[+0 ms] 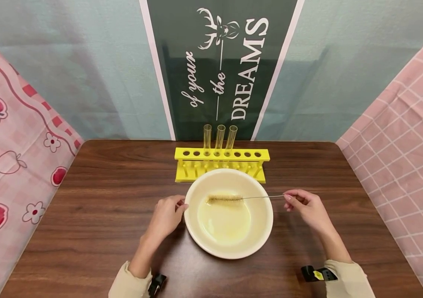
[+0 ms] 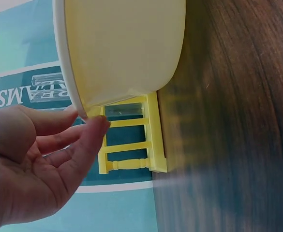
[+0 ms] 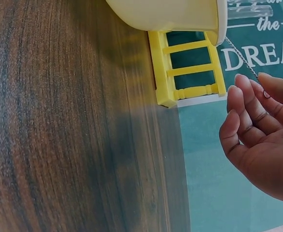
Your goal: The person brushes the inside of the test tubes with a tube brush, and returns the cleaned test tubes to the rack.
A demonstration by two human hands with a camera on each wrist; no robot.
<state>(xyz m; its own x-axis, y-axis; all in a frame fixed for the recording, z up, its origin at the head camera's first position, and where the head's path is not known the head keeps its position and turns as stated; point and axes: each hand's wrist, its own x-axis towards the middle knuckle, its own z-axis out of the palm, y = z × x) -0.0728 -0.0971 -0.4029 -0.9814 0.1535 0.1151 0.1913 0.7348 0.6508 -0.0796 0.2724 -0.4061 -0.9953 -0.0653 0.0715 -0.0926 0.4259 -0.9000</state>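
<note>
Operator: Where is the brush, and how far along is the work?

Spotter: Your bristle brush [image 1: 233, 199] reaches into the basin [image 1: 260, 217], its head toward the far side and its thin wire handle crossing out over the right of the rim. Your right hand [image 1: 306, 207] has the handle's end pinched between thumb and forefinger, the other fingers loosely bent. I'd judge the brush work in the basin under way, not finished: the bristles are inside and you have hold of the wire.

Operator: Is the head wet?

Spotter: You have what looks like shallow liquid [image 1: 226, 227] in there, but I can't tell how deep the bristles sit.

Operator: And the left hand?

Spotter: Your left hand [image 1: 168, 213] pinches the rim on the left, thumb against fingers, with the basin standing on the table [image 1: 95, 215].

Operator: What about the things behind?

Spotter: Just beyond your basin is the yellow rack [image 1: 222, 158]; whether the two touch, I can't say. Your three clear test tubes [image 1: 219, 138] stand in its middle holes, with vacant ones to either side. You have no tube in hand and none has the brush inside, so I'd judge no tube is being worked on. Whether they are clean or dry, you can't learn from here.
</note>
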